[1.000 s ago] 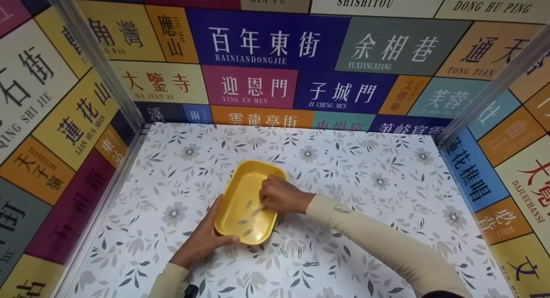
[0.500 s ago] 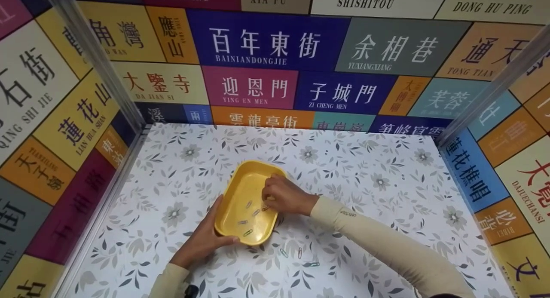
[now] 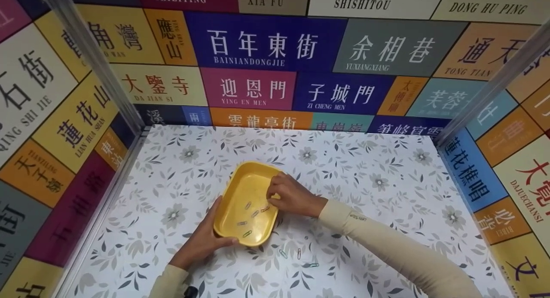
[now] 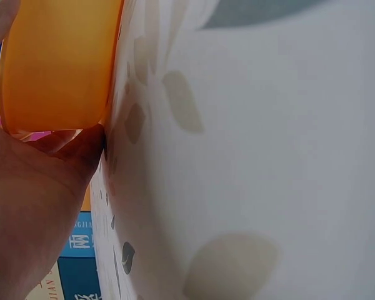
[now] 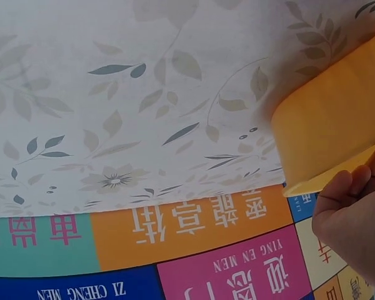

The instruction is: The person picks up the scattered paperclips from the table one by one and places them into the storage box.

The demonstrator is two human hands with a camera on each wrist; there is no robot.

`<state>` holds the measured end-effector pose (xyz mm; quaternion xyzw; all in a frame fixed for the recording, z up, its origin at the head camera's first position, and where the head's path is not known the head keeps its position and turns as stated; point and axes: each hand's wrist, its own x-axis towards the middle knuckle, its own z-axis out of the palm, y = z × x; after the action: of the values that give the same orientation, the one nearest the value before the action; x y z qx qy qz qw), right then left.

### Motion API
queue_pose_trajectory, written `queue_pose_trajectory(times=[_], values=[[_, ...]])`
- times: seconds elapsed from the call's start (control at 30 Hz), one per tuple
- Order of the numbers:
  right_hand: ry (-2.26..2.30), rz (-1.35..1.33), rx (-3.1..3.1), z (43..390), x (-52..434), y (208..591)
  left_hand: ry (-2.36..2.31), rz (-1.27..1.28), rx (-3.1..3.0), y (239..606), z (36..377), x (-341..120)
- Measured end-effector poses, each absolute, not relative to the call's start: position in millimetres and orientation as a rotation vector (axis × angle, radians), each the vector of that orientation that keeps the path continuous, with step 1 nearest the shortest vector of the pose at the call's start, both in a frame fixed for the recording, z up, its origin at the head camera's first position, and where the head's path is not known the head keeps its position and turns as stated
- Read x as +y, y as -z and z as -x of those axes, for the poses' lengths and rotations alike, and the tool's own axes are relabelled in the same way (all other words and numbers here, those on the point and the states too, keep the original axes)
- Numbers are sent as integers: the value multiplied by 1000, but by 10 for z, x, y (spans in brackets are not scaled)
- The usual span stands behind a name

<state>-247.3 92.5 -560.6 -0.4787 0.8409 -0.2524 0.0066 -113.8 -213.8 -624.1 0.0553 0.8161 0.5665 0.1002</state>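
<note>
My left hand (image 3: 206, 238) grips the near left corner of a yellow plastic tray (image 3: 227, 190), its thumb on the near rim and its fingers along the left side. Several paper clips lie in the tray, among them a green paper clip (image 3: 247, 234) and a reddish paper clip (image 3: 264, 209). My right hand (image 3: 294, 194) is over the tray's right rim with fingers loosely bent, just above and right of the reddish clip. I see nothing between its fingers, though the fingertips are partly hidden. In the left wrist view the tray's wall (image 4: 59, 69) meets the hand.
On the floral tabletop (image 3: 365, 229), right of the tray's near end, lie a red paper clip (image 3: 299, 253), a pale green paper clip (image 3: 282, 253) and a dark green paper clip (image 3: 313, 265). Sign-printed panels (image 3: 266, 40) stand around the back and sides.
My right hand has drawn a little to the right, away from the reddish paper clip, which now shows fully in the tray. The left hand and tray keep their place.
</note>
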Motion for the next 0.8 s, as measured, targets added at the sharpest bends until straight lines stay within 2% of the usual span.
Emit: queue_pose_trajectory(times=[0.47,0.8], values=[[875,1554,2576,2257,1105,5595,-1648,-88,2391,6237,1145,-2122],[1186,1537,2333,2164,1213,5705,-1630,-96,2399,6235,1146,-2126]])
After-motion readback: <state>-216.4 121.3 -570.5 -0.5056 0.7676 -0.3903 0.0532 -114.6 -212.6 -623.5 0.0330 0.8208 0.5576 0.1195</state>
